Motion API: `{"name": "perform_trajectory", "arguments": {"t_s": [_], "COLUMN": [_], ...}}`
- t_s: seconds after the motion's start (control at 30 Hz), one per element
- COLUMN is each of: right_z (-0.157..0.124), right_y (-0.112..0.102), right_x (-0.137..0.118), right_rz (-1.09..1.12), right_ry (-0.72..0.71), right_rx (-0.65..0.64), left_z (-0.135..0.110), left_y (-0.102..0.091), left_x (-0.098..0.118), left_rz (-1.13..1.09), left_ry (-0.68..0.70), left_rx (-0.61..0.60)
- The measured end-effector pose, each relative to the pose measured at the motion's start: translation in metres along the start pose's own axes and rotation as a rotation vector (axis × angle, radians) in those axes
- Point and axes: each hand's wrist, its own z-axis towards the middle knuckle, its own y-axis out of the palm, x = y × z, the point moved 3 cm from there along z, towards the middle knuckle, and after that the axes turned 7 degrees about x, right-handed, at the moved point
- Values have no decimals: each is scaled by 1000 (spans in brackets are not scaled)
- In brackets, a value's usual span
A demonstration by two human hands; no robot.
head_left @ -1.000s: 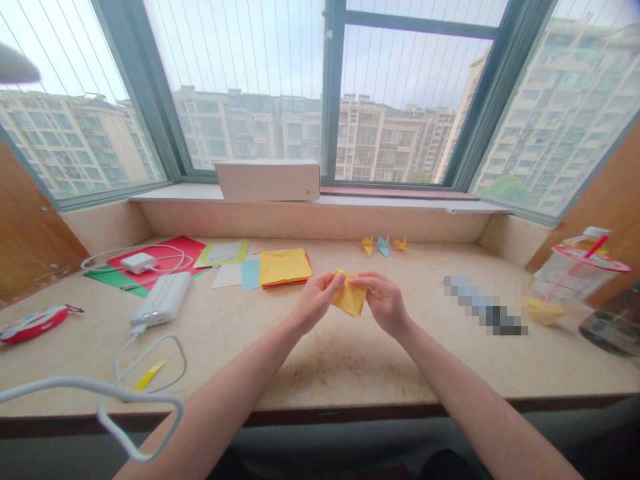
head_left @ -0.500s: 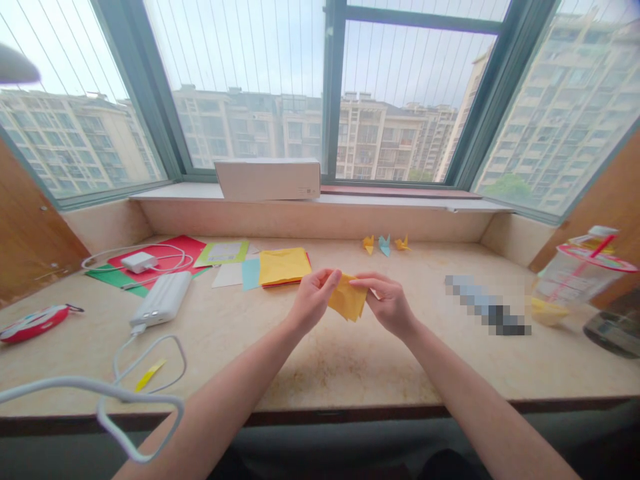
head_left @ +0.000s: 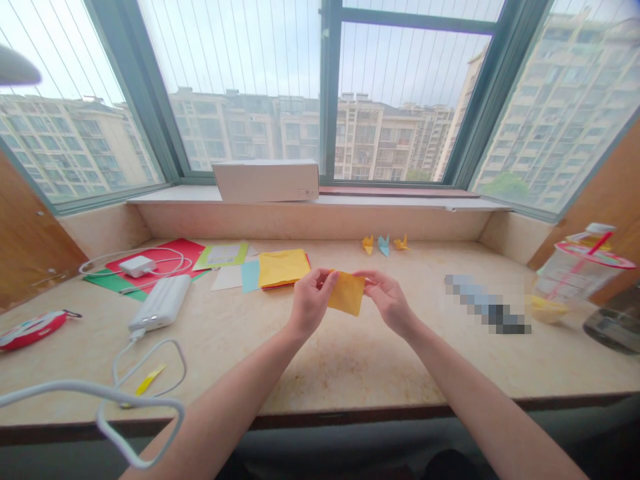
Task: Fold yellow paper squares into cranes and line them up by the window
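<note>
I hold a folded yellow paper square (head_left: 347,293) up above the stone counter (head_left: 340,360). My left hand (head_left: 309,304) pinches its left edge and my right hand (head_left: 389,298) pinches its upper right corner. The paper hangs flat between them, facing me. Behind my left hand lies a stack of coloured paper sheets (head_left: 281,267) with a yellow one on top. Three small folded paper cranes (head_left: 384,244), two yellow and one blue, stand near the back wall.
A white power bank (head_left: 161,302) with white cables (head_left: 135,373) lies at the left, beside a white charger (head_left: 137,266) on red and green sheets. A white box (head_left: 266,181) sits on the sill. A plastic cup with a red straw (head_left: 575,273) stands at the right.
The yellow paper has been lifted slightly and spread flat between my hands; earlier it was crumpled lower between the fingers. My right hand shifted to its upper right corner.
</note>
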Motion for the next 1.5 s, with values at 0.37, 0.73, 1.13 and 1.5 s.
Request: {"name": "perform_trajectory", "arguments": {"t_s": [0.37, 0.73, 1.13, 1.5], "right_z": [3, 3, 0, 1], "right_y": [5, 6, 6, 5], "right_x": [5, 13, 8, 9], "right_rz": [149, 97, -29, -87], "right_ry": [120, 239, 261, 183], "right_rx": [102, -17, -83, -64], "left_z": [-10, -5, -4, -4], "left_y": [13, 7, 8, 10], "left_x": [-4, -3, -6, -7], "left_rz": [-85, -154, -1, -74], "left_ry": [-203, -253, -166, -107], "left_rx": [-386, -327, -291, -378]}}
